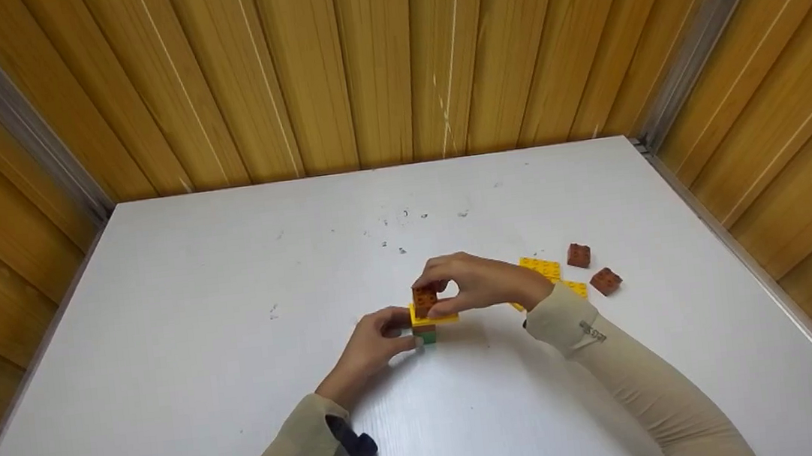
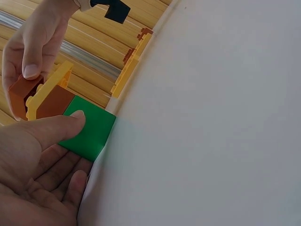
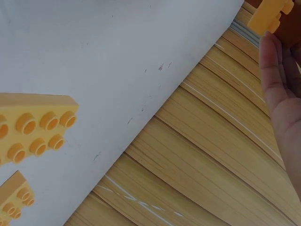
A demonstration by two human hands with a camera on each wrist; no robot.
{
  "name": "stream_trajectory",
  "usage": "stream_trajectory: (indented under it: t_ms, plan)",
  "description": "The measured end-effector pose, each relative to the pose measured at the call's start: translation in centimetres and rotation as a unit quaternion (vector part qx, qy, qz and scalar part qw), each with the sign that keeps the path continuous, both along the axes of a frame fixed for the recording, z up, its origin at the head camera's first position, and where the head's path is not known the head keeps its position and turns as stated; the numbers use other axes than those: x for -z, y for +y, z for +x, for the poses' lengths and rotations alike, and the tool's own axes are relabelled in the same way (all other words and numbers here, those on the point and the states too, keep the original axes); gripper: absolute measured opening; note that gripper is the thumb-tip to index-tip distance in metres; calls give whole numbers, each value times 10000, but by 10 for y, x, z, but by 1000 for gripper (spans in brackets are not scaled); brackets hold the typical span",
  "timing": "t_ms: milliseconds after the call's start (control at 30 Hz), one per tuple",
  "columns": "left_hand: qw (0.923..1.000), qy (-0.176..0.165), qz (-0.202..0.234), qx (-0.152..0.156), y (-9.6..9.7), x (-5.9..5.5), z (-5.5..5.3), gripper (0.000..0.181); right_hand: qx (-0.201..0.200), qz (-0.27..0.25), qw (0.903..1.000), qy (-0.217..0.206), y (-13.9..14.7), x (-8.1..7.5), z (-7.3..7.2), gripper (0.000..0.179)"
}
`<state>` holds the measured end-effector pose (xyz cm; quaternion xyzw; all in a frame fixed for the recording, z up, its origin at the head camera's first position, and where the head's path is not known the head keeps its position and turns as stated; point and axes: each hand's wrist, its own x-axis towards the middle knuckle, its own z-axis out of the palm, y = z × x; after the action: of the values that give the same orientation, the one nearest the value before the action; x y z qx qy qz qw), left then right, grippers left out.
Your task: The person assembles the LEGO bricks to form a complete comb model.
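Observation:
A small stack of toy building bricks stands on the table, a green brick (image 2: 96,129) at the bottom. Above it come a brown brick (image 2: 55,101) and a yellow plate (image 1: 447,318) that juts out to the right. My left hand (image 1: 373,345) grips the stack low down, thumb across the green brick and fingers behind it. From above, my right hand (image 1: 476,281) pinches another brown brick (image 1: 425,300) between thumb and fingers. In the left wrist view that brick is tilted right at the yellow plate's studs.
To the right on the white table (image 1: 230,277) lie yellow plates (image 1: 540,268), partly behind my right wrist. Two loose brown bricks, a farther one (image 1: 579,255) and a nearer one (image 1: 606,281), lie beyond them. Wood-look panel walls (image 1: 374,65) border the table.

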<state>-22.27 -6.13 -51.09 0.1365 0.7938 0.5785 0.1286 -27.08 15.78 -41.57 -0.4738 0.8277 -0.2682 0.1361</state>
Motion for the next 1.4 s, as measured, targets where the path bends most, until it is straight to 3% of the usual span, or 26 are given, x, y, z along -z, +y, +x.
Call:
stream_trajectory:
  t_ms: [567,1400]
  plan:
    - [10000,-25,-16,80,0,-1,2,39,175,259,9995,-34,-5,1,7,33]
    - [10000,-65,-20,53,-1,-2,1,40,291,220,9992,-174,-10,0,10,25]
